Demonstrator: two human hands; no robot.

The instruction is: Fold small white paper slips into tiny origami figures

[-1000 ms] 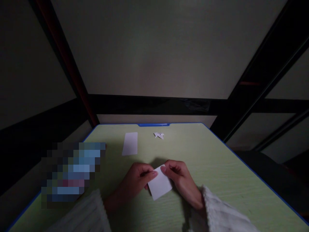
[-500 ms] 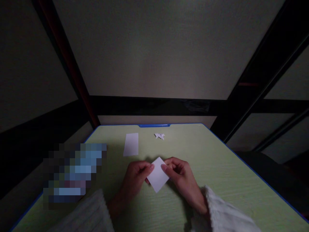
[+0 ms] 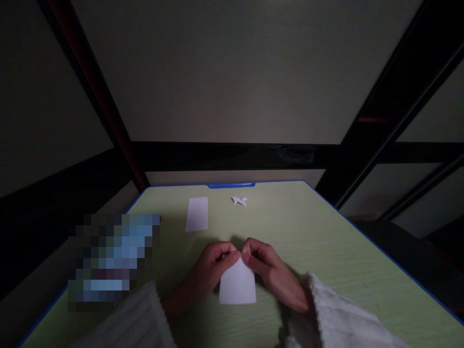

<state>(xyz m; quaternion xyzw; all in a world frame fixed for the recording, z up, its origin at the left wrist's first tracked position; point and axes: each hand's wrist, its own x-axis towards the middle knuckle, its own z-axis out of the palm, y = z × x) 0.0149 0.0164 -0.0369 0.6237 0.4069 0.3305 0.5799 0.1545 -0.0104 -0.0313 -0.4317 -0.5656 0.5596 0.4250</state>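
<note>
A small white paper rectangle [image 3: 237, 287] is held over the near middle of the pale green table [image 3: 319, 241]. My left hand [image 3: 212, 268] pinches its top left corner, and my right hand [image 3: 270, 270] pinches its top right corner. Both thumbs and forefingers meet at the paper's upper edge. The sheet hangs squarely, its lower edge towards me. White knitted sleeves cover both wrists.
A second white paper rectangle [image 3: 197, 214] lies flat further back on the table. A small folded white paper figure [image 3: 239, 200] sits near the far edge. A blurred-out object [image 3: 112, 258] lies at the left. Dark frame bars [image 3: 232, 155] stand behind the table.
The paper was held tilted as a diamond between my hands. It has turned to hang square, and both pinches have moved to its top edge.
</note>
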